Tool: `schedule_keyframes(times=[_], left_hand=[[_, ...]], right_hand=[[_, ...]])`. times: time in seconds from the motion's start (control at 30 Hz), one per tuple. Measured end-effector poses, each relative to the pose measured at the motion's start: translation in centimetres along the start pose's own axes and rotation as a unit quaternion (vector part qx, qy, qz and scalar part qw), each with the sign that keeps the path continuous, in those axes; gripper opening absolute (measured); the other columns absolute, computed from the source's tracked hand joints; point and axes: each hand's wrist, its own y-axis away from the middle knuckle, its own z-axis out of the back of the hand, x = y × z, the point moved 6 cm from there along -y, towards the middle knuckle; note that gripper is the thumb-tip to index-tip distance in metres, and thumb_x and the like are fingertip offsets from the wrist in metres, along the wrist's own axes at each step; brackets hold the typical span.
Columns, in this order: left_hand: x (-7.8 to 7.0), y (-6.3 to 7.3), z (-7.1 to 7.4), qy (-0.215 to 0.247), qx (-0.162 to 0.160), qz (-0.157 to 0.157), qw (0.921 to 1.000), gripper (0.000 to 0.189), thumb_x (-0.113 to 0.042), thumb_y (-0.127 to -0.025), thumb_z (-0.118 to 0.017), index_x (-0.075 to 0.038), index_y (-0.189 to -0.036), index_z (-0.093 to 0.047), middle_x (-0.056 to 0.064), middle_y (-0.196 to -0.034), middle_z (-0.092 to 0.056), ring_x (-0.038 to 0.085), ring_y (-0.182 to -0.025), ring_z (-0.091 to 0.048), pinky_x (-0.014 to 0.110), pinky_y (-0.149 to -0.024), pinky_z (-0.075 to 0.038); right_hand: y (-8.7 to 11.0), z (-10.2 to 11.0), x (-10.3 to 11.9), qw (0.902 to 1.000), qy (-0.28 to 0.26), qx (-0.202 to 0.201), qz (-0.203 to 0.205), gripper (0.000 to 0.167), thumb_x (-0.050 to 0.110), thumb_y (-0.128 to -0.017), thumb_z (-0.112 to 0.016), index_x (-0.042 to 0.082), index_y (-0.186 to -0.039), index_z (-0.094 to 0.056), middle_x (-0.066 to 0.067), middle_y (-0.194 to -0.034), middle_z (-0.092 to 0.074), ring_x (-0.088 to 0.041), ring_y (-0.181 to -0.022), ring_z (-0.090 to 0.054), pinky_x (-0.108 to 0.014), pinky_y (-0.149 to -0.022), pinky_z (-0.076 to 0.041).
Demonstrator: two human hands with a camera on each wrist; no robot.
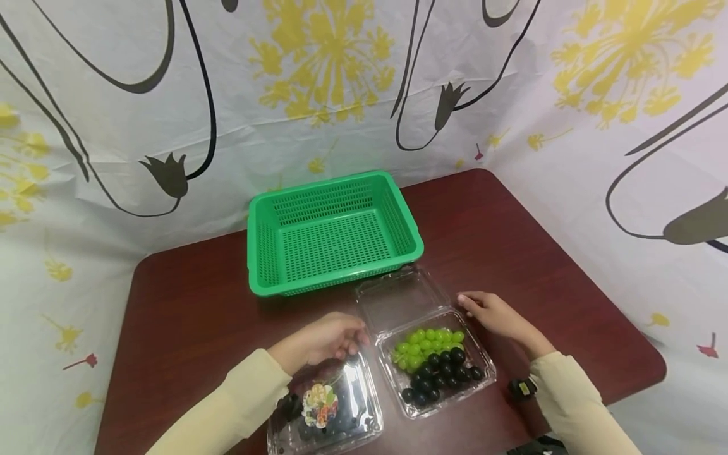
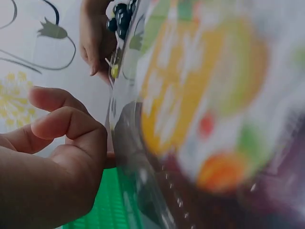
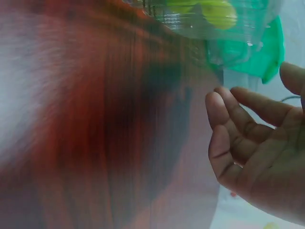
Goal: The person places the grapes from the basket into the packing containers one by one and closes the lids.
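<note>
A clear plastic clamshell box point(image 1: 449, 398) lies open in the head view, its lid point(image 1: 404, 298) folded back toward the basket. Inside it, green grapes point(image 1: 426, 344) sit at the far side and dark grapes point(image 1: 438, 374) at the near side. To its left lies a closed clear box point(image 1: 364, 411) with a fruit sticker point(image 1: 320, 406) and dark round contents. My left hand point(image 1: 330, 337), fingers loosely bent, hovers over the closed box's far end, near the open box's left edge. Just right of the open box, my right hand point(image 1: 493, 314) holds nothing, its fingers relaxed.
A green perforated basket point(image 1: 335, 278) stands at the back of the dark red table point(image 1: 540, 284), just beyond the open lid. Patterned cloth point(image 1: 341, 145) hangs behind and beside the table. A small black object point(image 1: 521, 387) shows beside the right sleeve.
</note>
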Motion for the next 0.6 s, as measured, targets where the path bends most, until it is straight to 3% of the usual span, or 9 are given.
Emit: schedule_keyframes(times=[0.13, 0.37, 0.6], left_hand=[[0.2, -0.9, 0.6, 0.006, -0.015, 0.008, 0.9998, 0.027, -0.017, -0.098, -0.044, 0.007, -0.108, -0.052, -0.001, -0.079, -0.059, 0.002, -0.054, -0.044, 0.013, -0.046, -0.030], [0.6, -1.5, 0.7, 0.013, -0.006, 0.021, 0.9997, 0.017, -0.015, -0.099, -0.042, -0.001, -0.098, -0.052, -0.003, -0.075, -0.055, 0.001, -0.050, -0.039, 0.013, -0.043, -0.028], [0.6, -1.7, 0.7, 0.025, -0.010, 0.020, 0.9995, 0.013, -0.014, -0.099, -0.042, -0.005, -0.095, -0.051, -0.002, -0.076, -0.055, 0.001, -0.050, -0.039, 0.012, -0.043, -0.028]], right_hand=[[-1.4, -1.1, -0.2, 0.9988, -0.031, 0.036, 0.000, 0.051, 0.034, -0.104, -0.042, -0.009, -0.130, -0.053, -0.018, -0.107, -0.068, -0.014, -0.084, -0.062, -0.032, -0.073, -0.051], [-2.2, -1.9, -0.5, 0.9926, -0.093, 0.077, -0.016, 0.051, 0.033, -0.103, -0.046, -0.006, -0.136, -0.048, -0.007, -0.084, -0.056, -0.012, -0.067, -0.047, -0.028, -0.059, -0.042], [-2.2, -2.0, -0.8, 0.9927, -0.091, 0.078, 0.002, 0.051, 0.033, -0.102, -0.047, -0.003, -0.139, -0.047, -0.020, -0.117, -0.063, -0.012, -0.077, -0.055, -0.030, -0.065, -0.048]])
